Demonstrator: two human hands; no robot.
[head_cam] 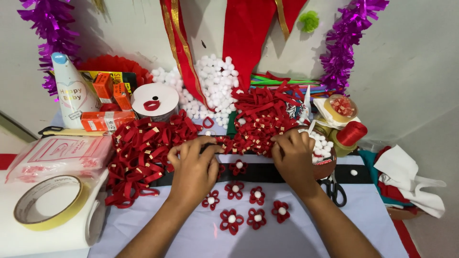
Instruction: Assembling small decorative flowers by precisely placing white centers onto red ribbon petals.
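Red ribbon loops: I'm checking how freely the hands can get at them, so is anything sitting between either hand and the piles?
Nothing visible does. The left hand rests fingertips-first on the left pile of red ribbon loops, and the right hand touches the right pile. The finished flowers lie nearer the person, beside the wrists.

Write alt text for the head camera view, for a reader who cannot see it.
Two bare hands, left hand and right hand, reach into heaps of red ribbon loops on a craft table. Finished red ribbon flowers with white pompom centres lie before them; scissors sit beside the right wrist, a tape roll far left.
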